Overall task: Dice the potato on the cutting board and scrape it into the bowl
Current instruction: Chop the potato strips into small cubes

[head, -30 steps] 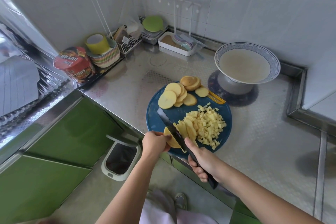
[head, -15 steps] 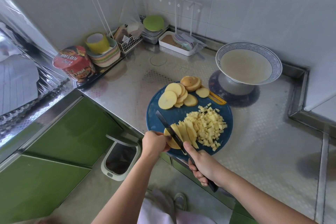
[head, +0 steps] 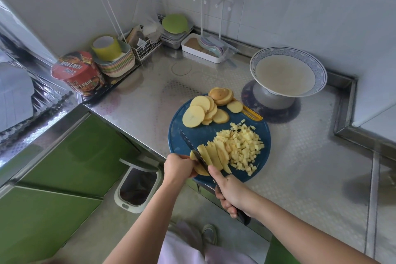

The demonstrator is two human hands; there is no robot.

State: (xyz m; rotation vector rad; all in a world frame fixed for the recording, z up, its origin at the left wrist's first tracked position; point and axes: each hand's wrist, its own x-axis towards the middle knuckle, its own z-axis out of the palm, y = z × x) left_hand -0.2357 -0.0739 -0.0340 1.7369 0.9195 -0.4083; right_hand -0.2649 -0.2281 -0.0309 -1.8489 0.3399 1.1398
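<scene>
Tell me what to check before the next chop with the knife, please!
1. Right hand grips the black knife by its handle: ok.
2. Left hand fingertips clear of the blade: cannot tell; they hold the potato end right beside it.
3. Round blue cutting board has bare space: ok.
4. All potato diced: not ok; pale yellow strips and round slices remain beside the diced cubes.
5. White blue-rimmed bowl nearby: ok, standing behind the board, apart from it.
</scene>
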